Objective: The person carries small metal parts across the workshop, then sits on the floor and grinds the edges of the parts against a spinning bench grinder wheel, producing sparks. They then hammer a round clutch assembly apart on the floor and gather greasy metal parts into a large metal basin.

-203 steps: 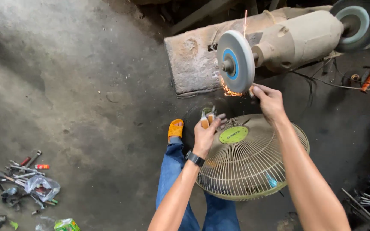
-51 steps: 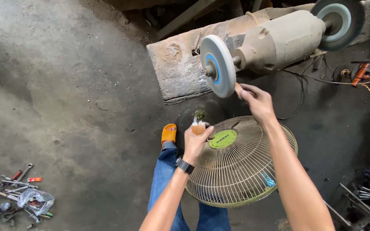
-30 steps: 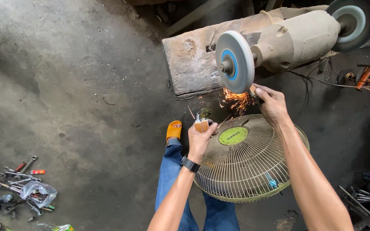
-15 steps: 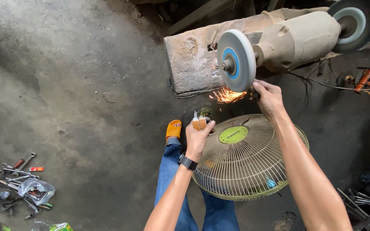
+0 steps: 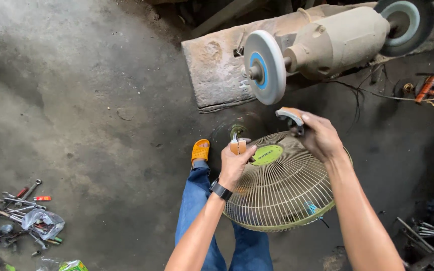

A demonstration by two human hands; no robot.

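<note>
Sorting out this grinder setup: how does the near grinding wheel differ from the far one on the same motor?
The near grinding wheel is pale grey with a blue centre, fully in view and turned edge-on toward the hands. The far grinding wheel sits at the frame's top edge, pale with a dark surround, partly cut off. The right hand holds a small curved piece just below the near wheel; nothing is at the far one. Both are round discs, one at each end of the beige motor.

Sparks have stopped; the right hand (image 5: 320, 136) has drawn its curved piece (image 5: 290, 114) off the grinding wheel (image 5: 264, 66).
</note>
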